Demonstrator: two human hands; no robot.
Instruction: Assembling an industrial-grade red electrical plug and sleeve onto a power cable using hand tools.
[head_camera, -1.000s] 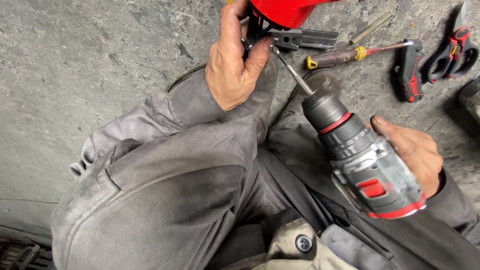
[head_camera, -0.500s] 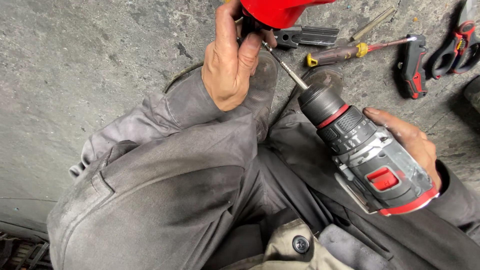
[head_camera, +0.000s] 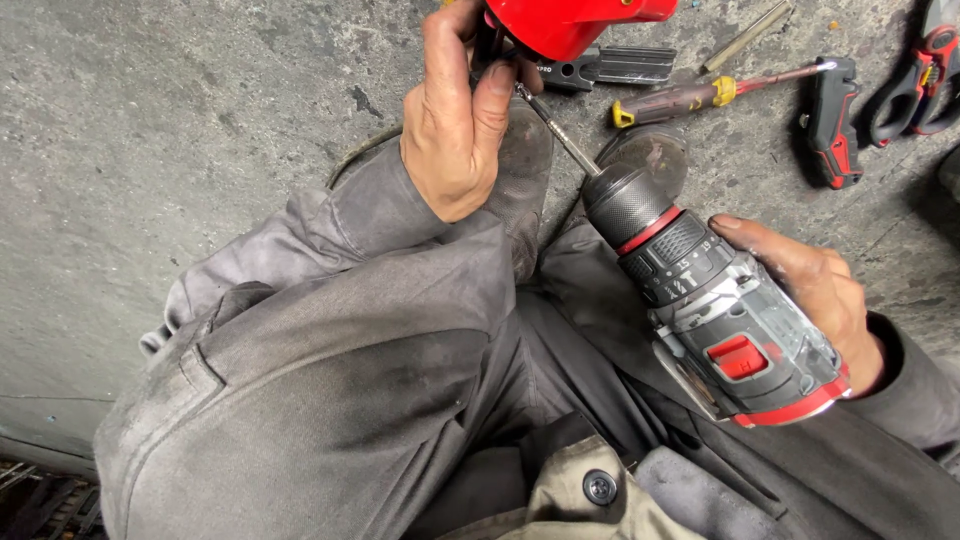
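Observation:
My left hand (head_camera: 455, 125) grips the lower edge of a red plastic housing (head_camera: 570, 22) at the top of the view. My right hand (head_camera: 815, 295) holds a grey, black and red cordless drill (head_camera: 715, 310). Its long bit (head_camera: 555, 135) points up and left, and the tip meets the housing right beside my left thumb. I sit on a concrete floor (head_camera: 180, 120) with my knees in grey work trousers (head_camera: 340, 400) filling the lower part of the view.
Hand tools lie on the floor at the upper right: a dark flat tool (head_camera: 610, 66), a screwdriver with a red and yellow handle (head_camera: 700, 95), a black and red folding knife (head_camera: 833, 120), red-handled pliers (head_camera: 920, 85). My shoes (head_camera: 640, 160) rest below the housing.
The drill has moved up and left, bringing the bit tip to the red housing. My left hand shifted slightly upward along the housing's edge.

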